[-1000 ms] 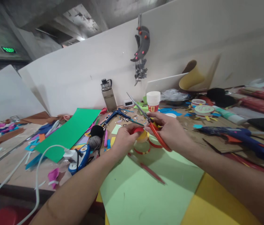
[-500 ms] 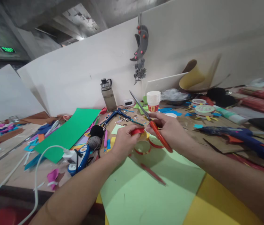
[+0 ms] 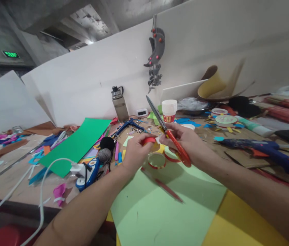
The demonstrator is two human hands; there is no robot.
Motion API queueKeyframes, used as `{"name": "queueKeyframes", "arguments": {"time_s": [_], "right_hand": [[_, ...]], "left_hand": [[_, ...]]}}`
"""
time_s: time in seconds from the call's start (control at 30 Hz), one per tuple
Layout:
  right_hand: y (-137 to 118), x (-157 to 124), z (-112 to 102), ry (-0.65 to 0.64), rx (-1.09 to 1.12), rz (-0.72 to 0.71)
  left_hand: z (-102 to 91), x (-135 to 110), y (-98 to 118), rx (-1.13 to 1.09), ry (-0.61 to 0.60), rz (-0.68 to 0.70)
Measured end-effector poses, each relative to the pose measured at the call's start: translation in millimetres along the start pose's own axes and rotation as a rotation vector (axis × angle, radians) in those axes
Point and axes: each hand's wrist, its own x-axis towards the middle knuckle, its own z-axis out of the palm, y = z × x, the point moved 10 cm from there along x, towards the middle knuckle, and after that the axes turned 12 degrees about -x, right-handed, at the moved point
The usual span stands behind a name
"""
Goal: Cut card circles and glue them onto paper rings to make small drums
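Note:
My left hand (image 3: pixel 133 152) is closed on a small red and yellow paper ring (image 3: pixel 150 140), held just above the table. My right hand (image 3: pixel 185 140) grips orange-handled scissors (image 3: pixel 171 140); their shut blades point up and to the left, away from the ring. Two more red-edged paper rings (image 3: pixel 157 160) lie on the table right below my hands, at the far edge of a light green sheet (image 3: pixel 165 201). A thin red strip (image 3: pixel 163 186) lies on that sheet.
A blue glue gun (image 3: pixel 262 148) lies to the right, another glue gun (image 3: pixel 88 172) with a white cable to the left. A dark green sheet (image 3: pixel 76 145), water bottle (image 3: pixel 119 104), stacked paper cups (image 3: pixel 169 110) and many coloured scraps crowd the table. White boards stand behind.
The scissors have lifted off the ring and their blades have swung upward. My left hand has kept hold of the ring, nearly in place.

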Motion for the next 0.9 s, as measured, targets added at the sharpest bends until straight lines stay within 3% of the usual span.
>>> {"name": "queueKeyframes", "arguments": {"time_s": [0.17, 0.33, 0.53, 0.67, 0.9], "right_hand": [[-17.4, 2.2, -11.1, 0.067, -0.392, -0.187], [-27.6, 4.5, -22.8, 0.100, -0.860, -0.258], [-23.0, 5.4, -23.4, 0.047, -1.274, -0.270], [-22.9, 3.5, -21.4, 0.048, -1.368, -0.253], [-27.9, 1.1, -15.3, 0.024, -1.477, -0.330]], "left_hand": [[-22.8, 12.1, -36.7, -0.505, 0.189, -0.266], [-41.9, 20.5, -46.0, -0.713, 0.285, -0.321], [-62.7, 27.7, -56.3, -0.673, 0.353, -0.314], [-70.8, 31.7, -56.9, -0.574, 0.348, -0.264], [-65.4, 31.2, -52.2, -0.550, 0.295, -0.270]]}}
